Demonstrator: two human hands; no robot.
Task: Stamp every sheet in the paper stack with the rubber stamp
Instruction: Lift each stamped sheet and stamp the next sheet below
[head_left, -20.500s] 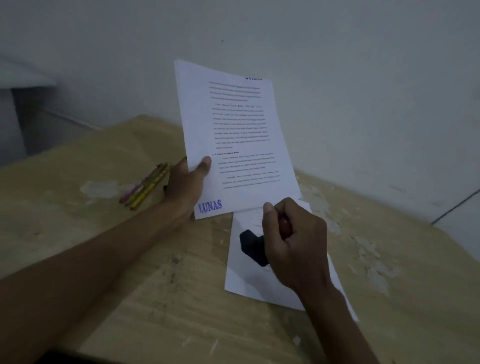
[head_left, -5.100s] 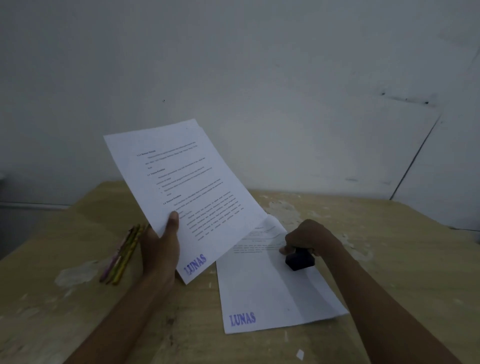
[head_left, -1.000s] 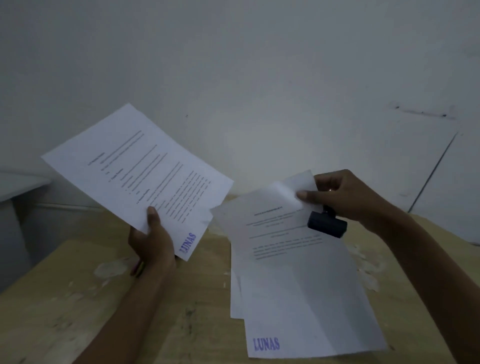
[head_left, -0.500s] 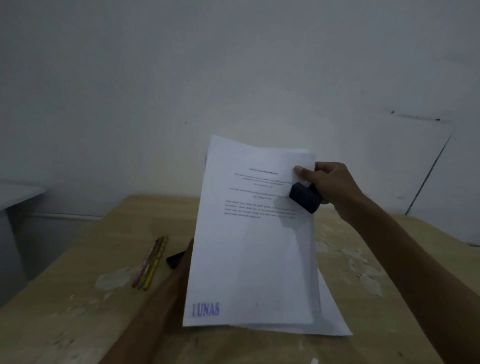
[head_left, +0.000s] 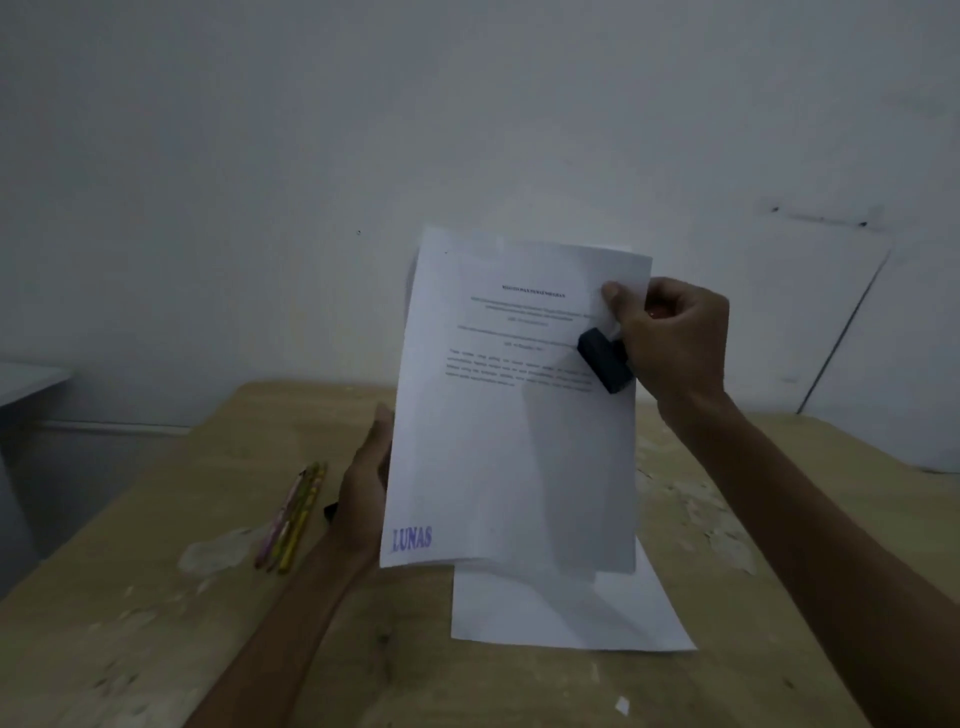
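while the right hand (head_left: 670, 338) pinches the stamped sheet's (head_left: 514, 441) top corner and clasps the rubber stamp (head_left: 605, 361), the left hand (head_left: 366, 483) lies flat-fingered along the held sheets' edge. 1 sheet (head_left: 571, 613) remains on the desk (head_left: 156, 623). square the edges before stamping it.

A white printed sheet (head_left: 511, 441) stands nearly upright above the table's middle, a purple "LUNAS" mark (head_left: 412, 539) at its lower left corner. A black rubber stamp (head_left: 605, 360) sits against its upper right edge. Another white sheet (head_left: 566, 613) lies flat on the tabletop beneath.
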